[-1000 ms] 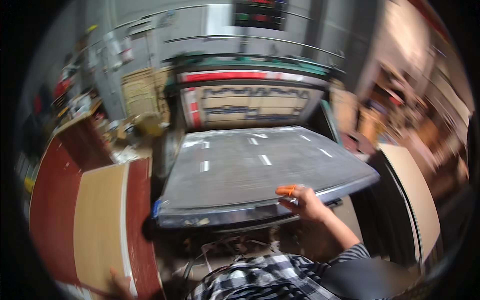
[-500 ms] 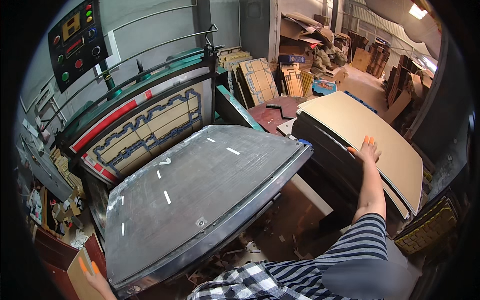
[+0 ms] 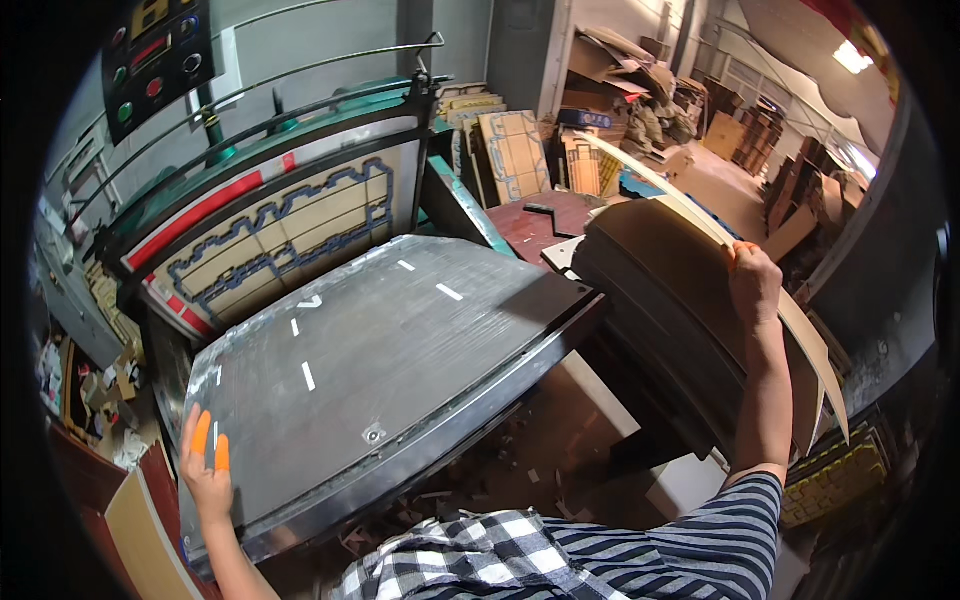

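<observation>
Where cropped at lower left: plain tan board (image 3: 150,530), next to dark red boarding.
Control panel (image 3: 155,65): black, high on the left, with a red-lit display plus red and green round buttons; small markings, too small to make out.
Left hand (image 3: 208,475): raised palm up-and-away near the left end of the machine bed, fingers apart, with orange covers on two; contact with the metal, cannot tell.
Upright die panel (image 3: 285,240): tan, lined with dark blue winding strips, framed by red and white bands.
Machine bed (image 3: 380,340): dark grey, scuffed, dotted with short white strips, with a round fitting near the front edge.
Leaning boards (image 3: 515,160): tan with grey-blue outlines, propped behind the machine.
Blue box (image 3: 585,118): small, with pale printed marks, not legible from here.
Stack (image 3: 650,310): brown-topped in shade, dark along the layered side, right of the machine bed.
Right hand (image 3: 755,285): fingers curled together, clamped on the near edge of the thin sheet.
Thin sheet (image 3: 812,345): pale tan, plain, bowed along its length, seen nearly edge-on above the stack; lettering on it, none readable.
Yellow-and-black panel (image 3: 835,485): low at far right, patterned with winding shapes.
</observation>
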`<state>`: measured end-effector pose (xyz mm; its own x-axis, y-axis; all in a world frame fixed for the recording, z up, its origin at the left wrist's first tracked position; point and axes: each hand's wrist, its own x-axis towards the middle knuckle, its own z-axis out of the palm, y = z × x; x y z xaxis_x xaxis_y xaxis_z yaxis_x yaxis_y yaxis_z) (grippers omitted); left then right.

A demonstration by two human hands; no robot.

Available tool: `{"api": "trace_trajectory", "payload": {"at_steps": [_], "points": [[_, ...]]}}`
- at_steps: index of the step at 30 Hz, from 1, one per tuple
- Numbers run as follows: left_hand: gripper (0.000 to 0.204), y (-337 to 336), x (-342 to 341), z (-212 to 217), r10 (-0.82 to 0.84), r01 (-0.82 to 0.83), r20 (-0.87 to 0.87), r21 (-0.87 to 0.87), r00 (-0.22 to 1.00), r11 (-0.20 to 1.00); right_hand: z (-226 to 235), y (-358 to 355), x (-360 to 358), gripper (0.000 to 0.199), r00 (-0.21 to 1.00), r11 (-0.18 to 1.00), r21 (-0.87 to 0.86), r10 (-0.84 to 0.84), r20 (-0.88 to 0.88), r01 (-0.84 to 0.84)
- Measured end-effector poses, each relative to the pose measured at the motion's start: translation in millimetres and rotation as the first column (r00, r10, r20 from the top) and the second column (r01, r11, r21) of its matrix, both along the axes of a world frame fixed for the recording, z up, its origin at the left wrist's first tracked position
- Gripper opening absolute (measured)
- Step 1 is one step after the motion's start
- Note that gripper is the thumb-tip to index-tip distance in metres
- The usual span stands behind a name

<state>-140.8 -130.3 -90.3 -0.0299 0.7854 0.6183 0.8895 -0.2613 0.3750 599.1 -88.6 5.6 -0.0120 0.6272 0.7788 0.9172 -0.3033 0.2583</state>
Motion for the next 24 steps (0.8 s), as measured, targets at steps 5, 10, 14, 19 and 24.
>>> {"api": "trace_trajectory", "payload": {"at_steps": [5,10,14,19,24], "points": [[0.042,-2,22,8,-0.04,0.027,0.069,0.173,0.997,0.985,35,-25,-143,0.026,0.931,0.931,-0.106,0.358,0.074,-0.35],[0.053,-30,12,11,0.027,-0.034,0.027,0.347,0.999,0.937,-33,11,-275,0.045,0.715,0.596,-0.396,0.601,-0.358,-0.699],[0.056,-54,-2,4,0.134,-0.122,-0.052,0.195,0.99,0.973,-117,65,-358,0.044,0.555,0.382,-0.455,0.757,-0.346,-0.804],[0.061,-46,-27,-48,0.104,-0.182,-0.184,-0.484,0.977,0.856,-180,110,-471,0.033,-0.069,0.115,0.026,-0.389,-0.919,-0.993],[0.068,-36,-65,-65,0.116,-0.253,-0.234,-0.722,0.965,0.645,-180,118,-527,0.054,0.393,0.017,-0.399,0.226,-0.892,-0.917]]}}
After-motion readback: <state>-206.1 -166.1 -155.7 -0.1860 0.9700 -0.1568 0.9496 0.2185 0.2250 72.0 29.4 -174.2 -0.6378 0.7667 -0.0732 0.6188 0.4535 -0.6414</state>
